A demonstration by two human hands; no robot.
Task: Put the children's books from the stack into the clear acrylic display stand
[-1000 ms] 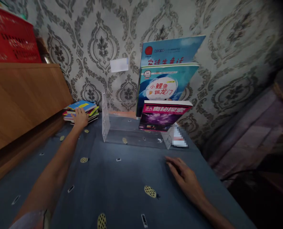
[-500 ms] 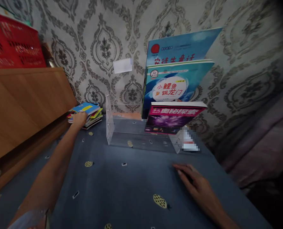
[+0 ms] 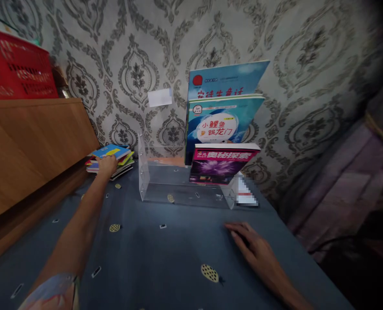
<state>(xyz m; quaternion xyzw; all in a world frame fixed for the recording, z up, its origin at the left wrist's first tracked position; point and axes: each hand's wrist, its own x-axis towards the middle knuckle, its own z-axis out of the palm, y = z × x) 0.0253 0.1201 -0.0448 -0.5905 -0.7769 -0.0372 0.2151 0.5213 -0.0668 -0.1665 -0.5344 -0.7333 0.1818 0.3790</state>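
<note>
My left hand (image 3: 107, 165) reaches to a pile of books (image 3: 123, 170) at the back left, fingers curled over the front of the blue book (image 3: 112, 150) on top. How many books it grips is hidden. My right hand (image 3: 251, 243) lies low over the tablecloth at the right, fingers stretched out, holding nothing. Between the hands stands a clear acrylic book rack (image 3: 142, 172). Upright on its right side are a purple-and-pink book (image 3: 215, 168), a teal book (image 3: 222, 125) behind it and a taller blue book (image 3: 225, 79) at the rear.
A blue-grey tablecloth (image 3: 139, 267) with pineapple prints covers the table. On the left a wooden cabinet (image 3: 32, 150) carries a red plastic basket (image 3: 20, 69). Patterned wallpaper with a white paper label (image 3: 160, 97) rises behind. A pixelated paper (image 3: 247, 193) lies right of the rack.
The camera view has shifted slightly, so the rack and books appear a little lower and more to the left. My left hand stays at the pile; my right hand has hardly moved.
</note>
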